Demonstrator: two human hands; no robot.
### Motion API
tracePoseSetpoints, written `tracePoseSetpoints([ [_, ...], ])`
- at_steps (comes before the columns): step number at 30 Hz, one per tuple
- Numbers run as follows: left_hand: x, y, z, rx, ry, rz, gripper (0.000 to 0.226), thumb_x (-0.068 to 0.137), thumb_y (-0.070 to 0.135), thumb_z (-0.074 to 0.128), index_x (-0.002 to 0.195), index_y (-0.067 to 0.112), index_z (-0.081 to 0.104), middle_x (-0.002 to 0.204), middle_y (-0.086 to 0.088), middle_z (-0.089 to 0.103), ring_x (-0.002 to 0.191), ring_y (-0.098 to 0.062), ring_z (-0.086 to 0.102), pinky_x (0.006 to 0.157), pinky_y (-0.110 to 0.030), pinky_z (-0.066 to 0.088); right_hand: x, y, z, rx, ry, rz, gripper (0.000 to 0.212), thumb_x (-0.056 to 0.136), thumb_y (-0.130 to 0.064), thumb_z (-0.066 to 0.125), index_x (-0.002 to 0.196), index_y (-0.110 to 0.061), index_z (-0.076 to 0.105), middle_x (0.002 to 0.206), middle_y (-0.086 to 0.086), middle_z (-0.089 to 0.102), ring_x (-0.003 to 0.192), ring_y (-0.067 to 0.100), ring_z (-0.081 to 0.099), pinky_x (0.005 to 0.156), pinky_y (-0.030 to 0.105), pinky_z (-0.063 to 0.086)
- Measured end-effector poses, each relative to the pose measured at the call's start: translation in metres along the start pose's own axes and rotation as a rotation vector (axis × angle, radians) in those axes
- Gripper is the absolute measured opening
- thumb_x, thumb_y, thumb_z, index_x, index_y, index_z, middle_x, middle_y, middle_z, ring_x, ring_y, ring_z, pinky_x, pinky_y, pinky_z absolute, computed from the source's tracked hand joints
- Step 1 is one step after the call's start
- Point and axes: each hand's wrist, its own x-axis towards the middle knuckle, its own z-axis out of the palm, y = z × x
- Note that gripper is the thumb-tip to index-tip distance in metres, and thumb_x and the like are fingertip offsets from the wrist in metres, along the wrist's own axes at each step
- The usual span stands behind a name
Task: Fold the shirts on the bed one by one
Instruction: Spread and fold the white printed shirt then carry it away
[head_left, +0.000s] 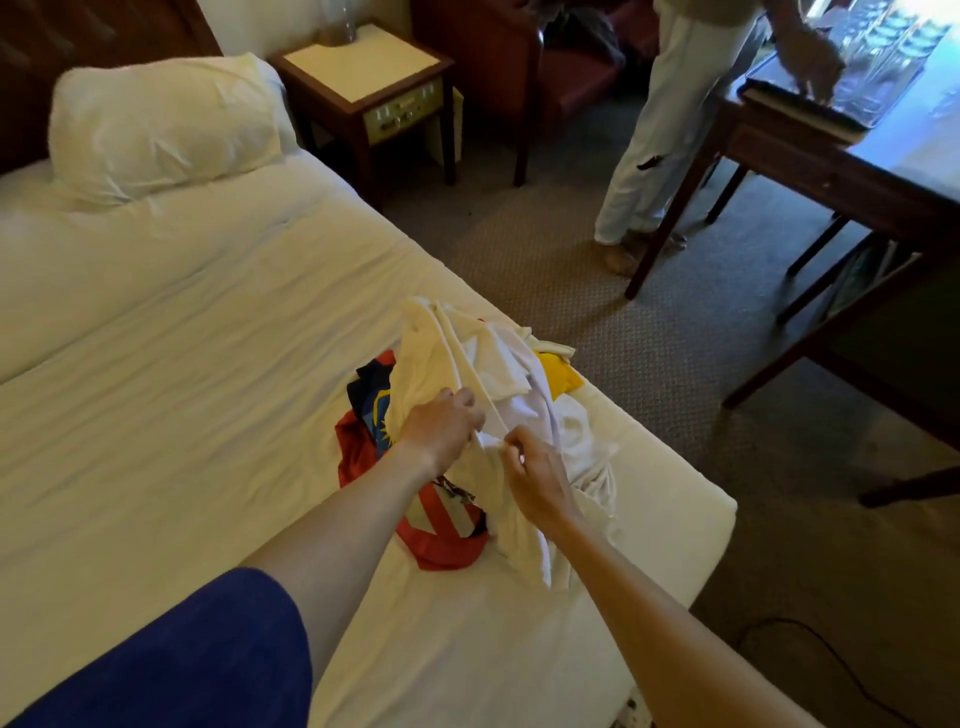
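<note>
A pile of shirts lies near the right edge of the bed (182, 338). On top is a crumpled white shirt (467, 358), partly lifted off the pile. My left hand (441, 428) grips its fabric with curled fingers. Close beside it, my right hand (535, 475) pinches the same white shirt. Under it lies a red, blue and white patterned shirt (441, 530). A yellow shirt (558, 376) peeks out at the pile's far right side.
A white pillow (161, 124) lies at the head of the bed. Behind it stands a wooden nightstand (363, 78). Another person in light trousers (660, 135) stands on the carpet by a dark wooden table (831, 171). A black cable (810, 639) runs across the floor.
</note>
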Motion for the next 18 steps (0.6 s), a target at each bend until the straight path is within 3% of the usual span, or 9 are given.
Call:
tracePoseSetpoints([
  [5, -0.038, -0.007, -0.077, -0.373, 0.435, -0.16, 0.018, 0.098, 0.014, 0.052, 0.108, 0.018, 0.065, 0.099, -0.008, 0.068, 0.098, -0.031, 0.058, 0.068, -0.037, 0.043, 0.005, -0.058, -0.035, 0.112, 0.037, -0.078, 0.02, 0.097, -0.041, 0.044, 0.095, -0.022, 0.049, 0.072, -0.003, 0.055, 0.069, 0.015, 0.052, 0.067, 0.038, 0.043],
  [7, -0.06, -0.009, -0.123, -0.446, 0.564, -0.186, 0.014, 0.095, 0.015, 0.054, 0.106, 0.019, 0.064, 0.096, -0.008, 0.07, 0.09, -0.03, 0.063, 0.066, -0.035, 0.044, 0.002, -0.089, -0.049, 0.021, -0.037, -0.148, 0.05, 0.083, -0.065, 0.051, 0.115, -0.027, 0.048, 0.075, -0.011, 0.055, 0.07, 0.009, 0.05, 0.07, 0.039, 0.045],
  [9, -0.086, -0.009, -0.169, -0.498, 0.671, -0.16, 0.012, 0.094, 0.014, 0.058, 0.102, 0.018, 0.064, 0.098, -0.004, 0.072, 0.088, -0.026, 0.067, 0.071, -0.035, 0.05, -0.005, -0.125, -0.058, -0.153, -0.084, -0.254, 0.075, 0.067, -0.073, 0.064, 0.127, -0.029, 0.048, 0.098, -0.015, 0.058, 0.087, 0.007, 0.053, 0.077, 0.032, 0.045],
  [11, -0.118, -0.008, -0.213, -0.514, 0.757, -0.129, 0.011, 0.095, 0.013, 0.059, 0.103, 0.018, 0.065, 0.1, -0.003, 0.073, 0.089, -0.023, 0.068, 0.077, -0.035, 0.053, -0.018, -0.162, -0.064, -0.218, -0.066, -0.316, 0.049, 0.075, -0.049, 0.072, 0.116, -0.022, 0.063, 0.1, -0.004, 0.066, 0.092, 0.017, 0.061, 0.073, 0.032, 0.046],
  [13, -0.155, -0.009, -0.252, -0.506, 0.828, -0.108, 0.013, 0.097, 0.013, 0.059, 0.108, 0.016, 0.066, 0.105, -0.004, 0.072, 0.091, -0.021, 0.067, 0.08, -0.034, 0.055, -0.03, -0.204, -0.074, -0.178, 0.013, -0.288, 0.019, 0.085, -0.027, 0.067, 0.099, -0.014, 0.07, 0.088, 0.006, 0.069, 0.084, 0.027, 0.064, 0.069, 0.037, 0.048],
  [16, -0.222, -0.019, -0.304, -0.475, 0.998, -0.127, 0.014, 0.098, 0.013, 0.058, 0.11, 0.012, 0.066, 0.105, -0.006, 0.071, 0.091, -0.02, 0.067, 0.082, -0.035, 0.056, -0.054, -0.27, -0.096, -0.131, 0.009, -0.232, 0.011, 0.084, -0.024, 0.069, 0.095, -0.022, 0.071, 0.088, 0.004, 0.068, 0.084, 0.025, 0.063, 0.076, 0.041, 0.055],
  [18, -0.275, -0.032, -0.333, -0.479, 1.157, -0.185, 0.013, 0.098, 0.012, 0.057, 0.106, 0.01, 0.066, 0.103, -0.007, 0.071, 0.09, -0.02, 0.066, 0.082, -0.034, 0.055, -0.076, -0.312, -0.105, -0.149, 0.002, -0.255, 0.006, 0.084, -0.02, 0.069, 0.08, -0.024, 0.069, 0.082, 0.0, 0.065, 0.079, 0.022, 0.062, 0.07, 0.036, 0.054],
])
